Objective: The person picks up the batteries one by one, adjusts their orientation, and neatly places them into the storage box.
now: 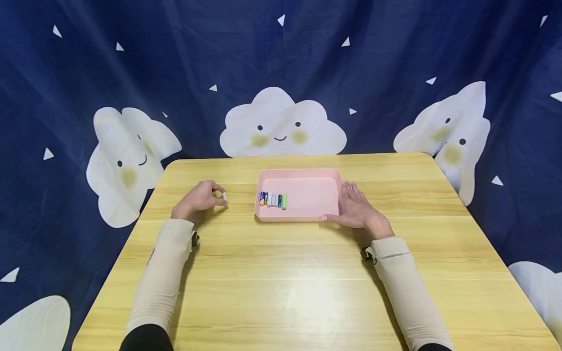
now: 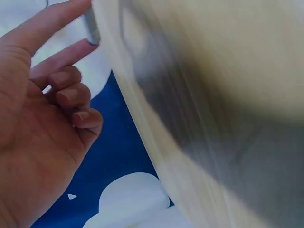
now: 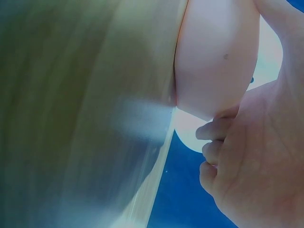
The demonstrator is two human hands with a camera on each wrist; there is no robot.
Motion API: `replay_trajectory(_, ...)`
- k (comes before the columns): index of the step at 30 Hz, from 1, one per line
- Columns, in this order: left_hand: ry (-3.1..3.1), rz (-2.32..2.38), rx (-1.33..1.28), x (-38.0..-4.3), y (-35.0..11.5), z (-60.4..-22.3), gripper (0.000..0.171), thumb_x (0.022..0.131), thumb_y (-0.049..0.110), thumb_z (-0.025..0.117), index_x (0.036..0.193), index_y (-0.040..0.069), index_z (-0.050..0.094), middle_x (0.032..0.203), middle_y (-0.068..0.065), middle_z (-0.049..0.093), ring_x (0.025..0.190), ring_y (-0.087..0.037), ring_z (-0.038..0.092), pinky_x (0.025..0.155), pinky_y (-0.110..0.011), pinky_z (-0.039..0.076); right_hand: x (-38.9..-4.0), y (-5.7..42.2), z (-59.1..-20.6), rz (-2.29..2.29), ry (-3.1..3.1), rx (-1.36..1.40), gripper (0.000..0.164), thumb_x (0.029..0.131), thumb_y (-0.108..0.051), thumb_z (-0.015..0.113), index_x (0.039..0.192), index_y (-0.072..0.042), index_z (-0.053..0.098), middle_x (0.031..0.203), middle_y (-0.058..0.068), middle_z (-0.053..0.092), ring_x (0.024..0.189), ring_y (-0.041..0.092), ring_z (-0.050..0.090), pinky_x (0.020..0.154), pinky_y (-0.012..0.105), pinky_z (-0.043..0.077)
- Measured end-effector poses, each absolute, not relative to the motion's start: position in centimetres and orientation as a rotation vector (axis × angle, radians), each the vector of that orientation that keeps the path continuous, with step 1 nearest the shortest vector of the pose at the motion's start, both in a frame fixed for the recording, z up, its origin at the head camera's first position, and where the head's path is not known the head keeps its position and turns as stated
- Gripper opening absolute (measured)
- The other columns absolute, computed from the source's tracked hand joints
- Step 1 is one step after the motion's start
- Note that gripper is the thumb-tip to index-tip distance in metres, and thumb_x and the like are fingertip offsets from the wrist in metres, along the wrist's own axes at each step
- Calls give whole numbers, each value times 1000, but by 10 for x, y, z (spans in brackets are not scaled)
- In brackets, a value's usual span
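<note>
Left of the tray, my left hand [image 1: 201, 197] pinches a small whitish battery [image 1: 225, 196] between thumb and index finger, a little above the table. In the left wrist view the battery [image 2: 91, 29] looks grey, and the other fingers curl loosely below it. A shallow pink tray [image 1: 311, 195] sits near the table's far side. Several batteries [image 1: 274, 200] lie side by side in its left part, with a green battery [image 1: 284, 202] at the right end of the row. My right hand [image 1: 356, 209] rests against the tray's right front corner, fingers extended along the side and thumb at the front rim.
The wooden table [image 1: 281, 282] extends in front of the tray and to both sides. Behind its far edge hangs a dark blue curtain [image 1: 373, 73] with white clouds and triangles.
</note>
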State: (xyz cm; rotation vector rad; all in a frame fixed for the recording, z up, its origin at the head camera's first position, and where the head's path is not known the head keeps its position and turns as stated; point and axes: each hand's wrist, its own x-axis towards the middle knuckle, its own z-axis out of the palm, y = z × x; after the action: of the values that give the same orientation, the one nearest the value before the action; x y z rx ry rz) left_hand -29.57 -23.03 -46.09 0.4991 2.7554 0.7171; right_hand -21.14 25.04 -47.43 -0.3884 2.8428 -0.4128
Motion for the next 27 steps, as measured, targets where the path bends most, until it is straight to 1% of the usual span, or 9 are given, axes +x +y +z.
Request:
replay_trajectory(4,2774,828,539,-296,-219,-458,55,87,33,83,131,2,70,117,-20,61,103,-32,56,91,-42,45,-212,251,-474,-406,2843,-388,132,87,-80,56,159,14,-3,168,36,-2,157,53,-2,128,62,6)
replay_trajectory(6,2795,887,576,-296,-210,-456,54,86,32,84,130,3,71,113,-20,59,105,-34,55,92,-44,45,-212,251,-474,-405,2844,-390,132,87,-80,56,159,14,-3,168,36,-2,157,53,-2,128,62,6)
replay_trajectory(8,2801,961,605,-296,-200,-453,53,84,29,86,128,4,73,106,-17,57,100,-34,54,86,-41,45,-212,251,-474,-407,2844,-389,132,88,-79,56,159,14,-3,168,36,-2,157,53,-2,128,62,6)
replay_trajectory(10,2799,1034,628,-296,-189,-451,51,83,26,87,127,5,74,96,-12,50,89,-28,47,76,-36,40,-212,251,-474,-407,2843,-390,131,88,-79,57,159,14,-3,168,36,-2,157,53,-2,128,62,6)
replay_trajectory(12,2793,1092,662,-297,-179,-448,50,81,24,89,125,5,75,90,-7,43,83,-24,40,72,-34,35,-212,251,-474,-405,2844,-393,131,88,-78,57,159,15,-2,168,36,-1,157,53,-2,128,62,6)
replay_trajectory(15,2781,1165,715,-298,-164,-446,49,80,22,89,124,4,76,86,-3,39,82,-23,37,71,-33,32,-212,250,-474,-406,2845,-396,131,88,-78,57,159,15,-2,168,37,-1,157,53,-2,128,62,6)
replay_trajectory(21,2717,1242,770,-300,-138,-445,52,80,23,89,124,0,74,85,-3,40,83,-26,39,72,-32,32,-212,250,-474,-422,2842,-388,133,87,-80,57,159,14,-3,168,36,-1,157,53,-2,127,63,5)
replay_trajectory(23,2691,1251,774,-300,-130,-445,53,80,25,89,125,0,74,86,-3,40,84,-29,41,73,-31,34,-211,250,-474,-427,2841,-384,133,86,-80,57,159,14,-3,168,36,-1,158,53,-2,128,62,6)
replay_trajectory(27,2623,1277,785,-298,-114,-445,54,81,24,89,125,-2,73,90,-9,44,92,-42,45,78,-32,36,-211,250,-473,-417,2844,-383,133,87,-81,56,159,14,-2,168,36,-1,158,53,-2,128,62,6)
